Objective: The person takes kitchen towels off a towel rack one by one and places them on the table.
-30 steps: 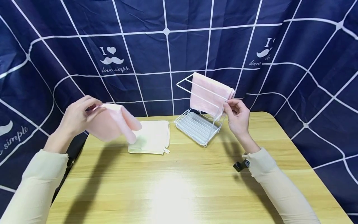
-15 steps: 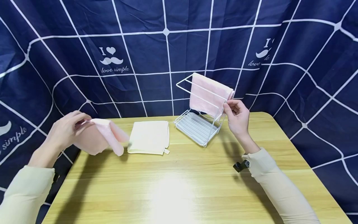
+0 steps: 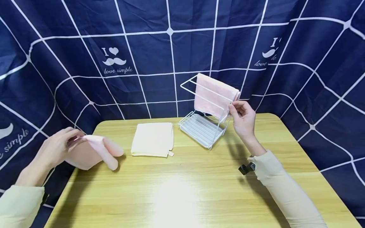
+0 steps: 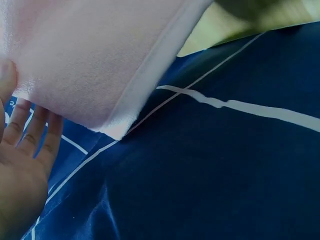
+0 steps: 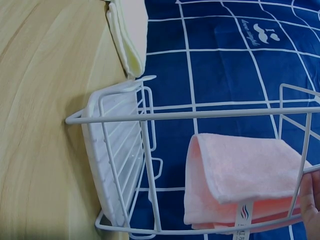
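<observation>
My left hand (image 3: 52, 150) pinches a pink towel (image 3: 85, 155) by its edge, over the table's left edge. In the left wrist view this towel (image 4: 100, 60) hangs from between thumb and fingers (image 4: 35, 132). My right hand (image 3: 244, 122) grips the right side of a white wire rack (image 3: 201, 131), its fingertips at an upper bar. A second pink towel (image 3: 212, 95) drapes over the rack's upper bars, and its label shows in the right wrist view. Between the hands a folded cream towel (image 3: 152, 139) lies flat, its small tag at the front right corner.
The rack stands at the back of the wooden table (image 3: 137, 190), with a white tray (image 5: 97, 165) in its base. A dark blue curtain with white lines (image 3: 148, 57) surrounds the back and sides. A black strap-like device (image 3: 246, 168) is on the right wrist.
My left hand has moved left and toward the front with its pink towel, away from over the cream towel, and lower. The right hand and the rack stay in place.
</observation>
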The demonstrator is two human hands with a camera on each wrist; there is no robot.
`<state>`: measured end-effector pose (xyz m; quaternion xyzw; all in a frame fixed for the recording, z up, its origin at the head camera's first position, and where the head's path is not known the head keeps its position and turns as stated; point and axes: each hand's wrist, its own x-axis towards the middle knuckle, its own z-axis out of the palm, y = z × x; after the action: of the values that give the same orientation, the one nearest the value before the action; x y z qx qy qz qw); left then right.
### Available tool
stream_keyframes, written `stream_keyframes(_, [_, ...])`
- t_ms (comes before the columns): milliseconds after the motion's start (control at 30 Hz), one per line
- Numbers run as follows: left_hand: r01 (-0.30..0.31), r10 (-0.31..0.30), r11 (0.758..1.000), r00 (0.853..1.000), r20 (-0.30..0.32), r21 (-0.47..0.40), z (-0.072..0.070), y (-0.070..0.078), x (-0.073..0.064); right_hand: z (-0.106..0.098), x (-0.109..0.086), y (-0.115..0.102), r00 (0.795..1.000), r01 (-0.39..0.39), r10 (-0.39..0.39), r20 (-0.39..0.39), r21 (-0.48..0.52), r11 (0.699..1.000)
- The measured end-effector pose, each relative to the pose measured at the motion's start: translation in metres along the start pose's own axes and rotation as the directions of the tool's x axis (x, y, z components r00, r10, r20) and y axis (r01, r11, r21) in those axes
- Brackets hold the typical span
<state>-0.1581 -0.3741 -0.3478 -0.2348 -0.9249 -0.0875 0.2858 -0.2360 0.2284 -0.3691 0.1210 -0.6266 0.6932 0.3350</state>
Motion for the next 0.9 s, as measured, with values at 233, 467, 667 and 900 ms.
stream_keyframes(233, [-0.032,0.032,0.999,0.999,0.002,-0.014,0.007,0.001,-0.01,-0.001,0.002,0.0,1.0,0.01,-0.01,0.003,-0.01,1.0])
stream_keyframes(467, [-0.045,0.045,0.999,0.999,0.007,-0.006,0.018,0.006,-0.004,-0.003,0.0,0.002,1.0,0.006,-0.006,0.0,-0.011,1.0])
stream_keyframes(667, [-0.044,0.045,0.999,0.999,0.029,-0.004,0.028,0.007,0.006,-0.003,0.0,0.003,1.0,0.01,-0.01,0.003,-0.008,1.0])
stream_keyframes(900, [-0.02,0.021,1.0,0.996,0.089,-0.01,0.037,0.004,0.019,-0.003,0.0,0.003,1.0,0.01,-0.01,0.007,-0.009,1.0])
